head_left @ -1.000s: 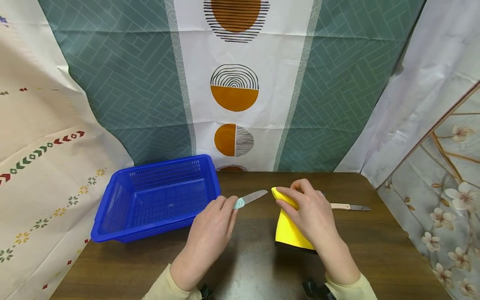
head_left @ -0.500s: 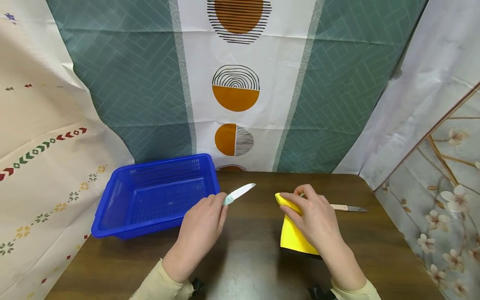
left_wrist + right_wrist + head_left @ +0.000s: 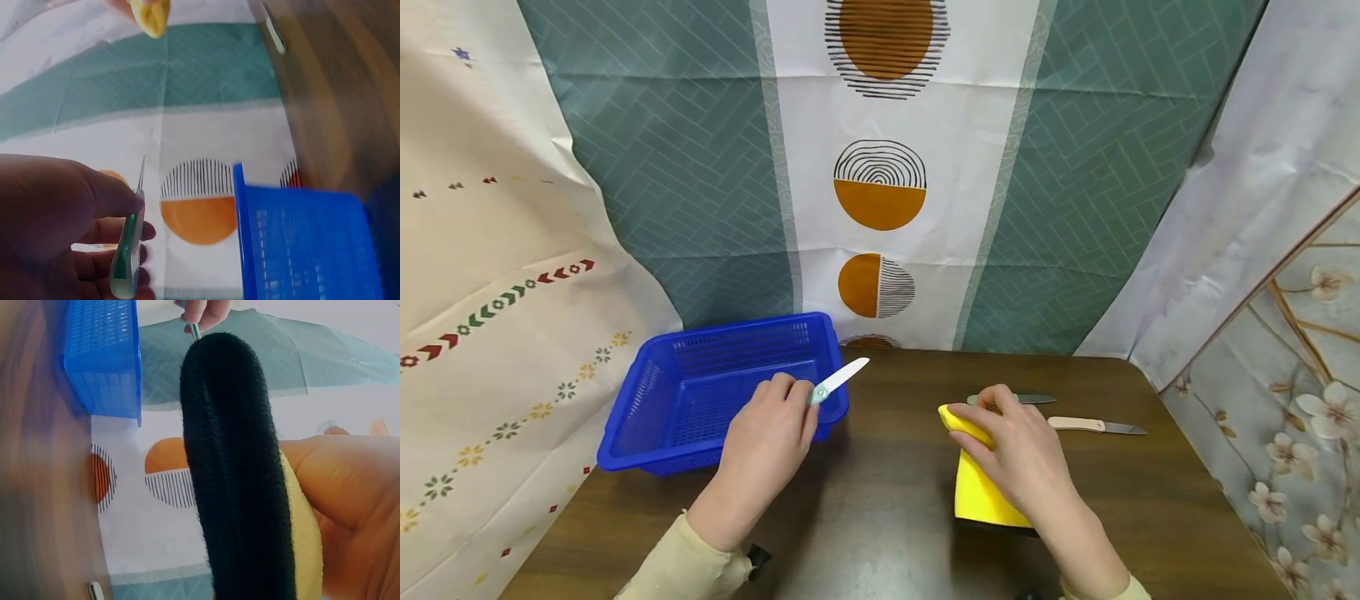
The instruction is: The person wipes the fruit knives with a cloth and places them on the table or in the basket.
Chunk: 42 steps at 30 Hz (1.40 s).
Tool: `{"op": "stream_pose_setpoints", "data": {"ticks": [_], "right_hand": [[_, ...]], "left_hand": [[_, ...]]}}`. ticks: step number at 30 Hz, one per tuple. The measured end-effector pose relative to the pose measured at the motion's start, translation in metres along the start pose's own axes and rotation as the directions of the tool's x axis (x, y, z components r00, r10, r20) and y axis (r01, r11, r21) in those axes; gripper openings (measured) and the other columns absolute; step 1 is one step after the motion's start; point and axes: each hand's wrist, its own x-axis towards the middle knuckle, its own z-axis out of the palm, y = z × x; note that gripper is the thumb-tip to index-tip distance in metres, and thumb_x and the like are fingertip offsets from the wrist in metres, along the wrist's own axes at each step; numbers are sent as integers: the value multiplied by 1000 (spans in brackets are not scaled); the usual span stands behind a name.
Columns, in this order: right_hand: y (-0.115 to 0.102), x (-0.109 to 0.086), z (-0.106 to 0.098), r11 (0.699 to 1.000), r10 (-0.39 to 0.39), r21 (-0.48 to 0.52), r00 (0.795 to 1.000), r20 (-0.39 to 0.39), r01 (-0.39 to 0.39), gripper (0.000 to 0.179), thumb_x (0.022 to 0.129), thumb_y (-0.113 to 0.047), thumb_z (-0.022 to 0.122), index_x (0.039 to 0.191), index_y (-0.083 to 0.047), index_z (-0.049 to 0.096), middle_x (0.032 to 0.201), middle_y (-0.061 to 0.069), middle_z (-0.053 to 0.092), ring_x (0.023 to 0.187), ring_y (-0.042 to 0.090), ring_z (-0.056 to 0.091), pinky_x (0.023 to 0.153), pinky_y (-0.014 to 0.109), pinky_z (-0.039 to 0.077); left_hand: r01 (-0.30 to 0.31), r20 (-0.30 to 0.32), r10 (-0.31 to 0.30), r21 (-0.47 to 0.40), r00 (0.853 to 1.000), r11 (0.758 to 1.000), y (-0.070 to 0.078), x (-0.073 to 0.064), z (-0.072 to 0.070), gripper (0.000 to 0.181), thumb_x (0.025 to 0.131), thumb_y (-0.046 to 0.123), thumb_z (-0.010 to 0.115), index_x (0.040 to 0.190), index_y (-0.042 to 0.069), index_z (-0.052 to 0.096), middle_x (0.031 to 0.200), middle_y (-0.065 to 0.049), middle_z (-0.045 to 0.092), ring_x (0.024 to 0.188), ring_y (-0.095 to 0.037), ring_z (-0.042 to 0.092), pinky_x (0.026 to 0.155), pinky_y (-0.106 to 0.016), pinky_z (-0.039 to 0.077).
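My left hand [image 3: 767, 437] grips a small knife [image 3: 845, 377] by its mint-green handle, blade pointing up and to the right. In the head view the knife overlaps the basket's right side; the left wrist view shows the thumb on its handle [image 3: 128, 250]. A blue perforated basket [image 3: 655, 457] stands on the left of the table. My right hand [image 3: 1026, 462] pinches a yellow cloth [image 3: 987, 496] with a black edge, which hangs below the fingers. Its black side [image 3: 240, 475] fills the middle of the right wrist view.
Behind my right hand lies a second knife [image 3: 1034, 399], its handle partly hidden. A cream-handled knife [image 3: 1077, 423] lies farther right on the brown table [image 3: 880, 500]. A patterned cloth backdrop [image 3: 880, 117] hangs behind the table.
My left hand has moved left with the knife, toward the basket. The right hand still pinches the cloth at nearly the same place, slightly lower in view, and the second knife shows more.
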Motion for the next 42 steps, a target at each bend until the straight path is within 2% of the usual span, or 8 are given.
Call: {"op": "stream_pose_setpoints", "data": {"ticks": [5,13,17,21,24,28,34,42], "right_hand": [[-5,-2,4,1000,-26,10,1000,-11,26,41,85,-24,98,124,-27,86,111,-4,62,83,22,58,74,41,51],[-8,-3,11,993,-114,23,993,-19,115,41,84,-23,99,123,-27,86,107,-6,59,82,15,57,77,41,53],[-10,-2,12,989,-144,20,990,-9,144,41,84,-22,99,123,-26,86,106,-6,58,81,12,57,80,41,53],[-12,-1,12,987,-159,16,987,-4,159,42,84,-23,99,123,-25,86,106,-5,57,79,13,56,81,41,53],[-13,-1,12,987,-159,15,987,1,159,42,84,-23,99,123,-25,86,106,-5,56,77,13,55,82,41,53],[-13,-1,12,989,-148,17,989,11,148,42,84,-23,99,124,-26,86,106,-5,56,78,13,54,81,40,53],[-16,-2,12,991,-131,20,991,37,130,41,86,-24,98,124,-28,85,107,-7,56,80,13,54,79,39,52],[-17,-2,14,991,-132,14,990,53,131,40,86,-24,98,124,-27,86,107,-6,55,81,15,55,82,41,53]], "left_hand": [[18,-3,-18,21,1000,1000,-16,1,-5,15,96,9,82,101,0,71,88,-13,56,76,-34,58,59,-47,53],[79,43,-81,48,996,996,-42,1,-14,14,98,10,79,103,-1,71,86,-12,56,68,-28,55,52,-47,52],[90,30,-92,64,995,994,-57,-1,-14,13,98,9,77,96,0,68,84,-13,55,63,-29,54,48,-49,49],[114,58,-118,79,991,990,-71,-3,-15,16,98,10,76,91,0,64,82,-14,54,59,-31,52,48,-51,48],[150,109,-159,90,981,985,-83,-5,-14,18,99,11,75,92,0,63,81,-14,55,58,-31,51,48,-52,48],[183,147,-197,99,969,978,-99,-7,-13,20,99,13,76,92,-1,63,79,-14,55,56,-31,51,48,-53,48],[225,182,-243,116,953,967,-125,-8,-11,23,98,14,74,91,-3,61,79,-19,58,57,-41,57,50,-61,49],[284,299,-316,144,901,948,-158,-8,-10,24,99,14,69,91,-6,57,81,-25,63,69,-51,63,63,-68,52]]}}
